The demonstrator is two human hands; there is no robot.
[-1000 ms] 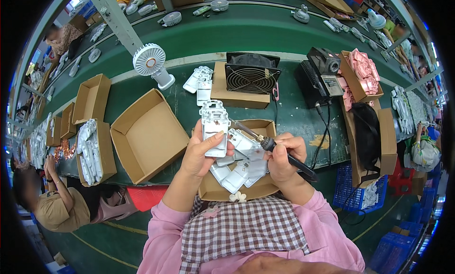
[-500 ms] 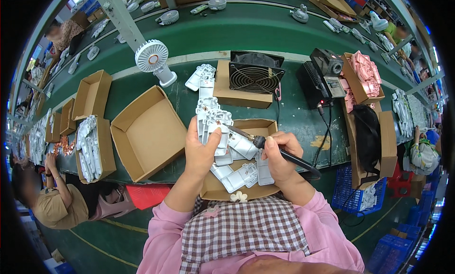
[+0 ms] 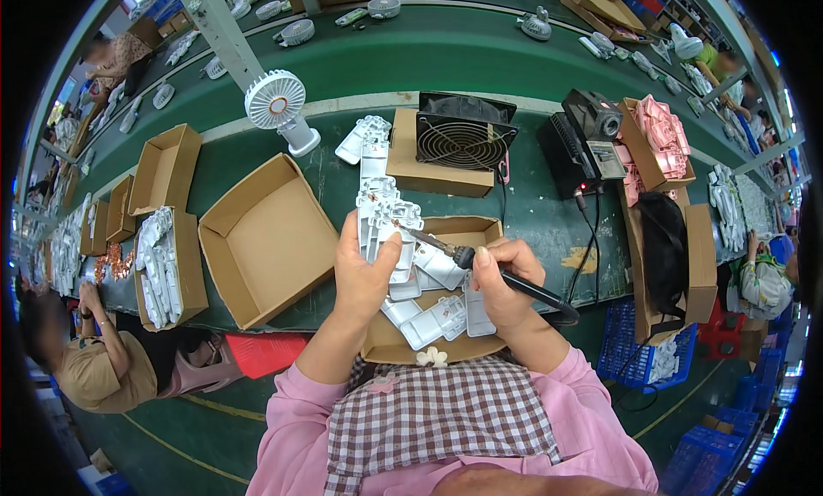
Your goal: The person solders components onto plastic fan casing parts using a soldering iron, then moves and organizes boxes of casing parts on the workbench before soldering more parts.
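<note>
My left hand (image 3: 364,273) is closed on a white plastic housing (image 3: 401,213), at the near end of a row of similar white housings (image 3: 374,157) running away from me. A soldering iron (image 3: 514,280) is gripped in my right hand (image 3: 507,286) like a pen. Its metal tip points left and meets the held housing near my left thumb; the exact contact spot is too small to make out. Below both hands, a shallow cardboard box (image 3: 403,348) holds several loose white housings (image 3: 435,323).
A black fan (image 3: 463,136) stands on a cardboard box beyond my hands. To the right sit a black soldering station (image 3: 570,157) and pink parts (image 3: 660,136). At left are an open carton (image 3: 270,239), a white handheld fan (image 3: 279,106) and a seated co-worker (image 3: 103,359).
The soldering iron and my right hand have shifted very slightly left. Fans on the far conveyor have moved a little to the left. My left hand stays in place.
</note>
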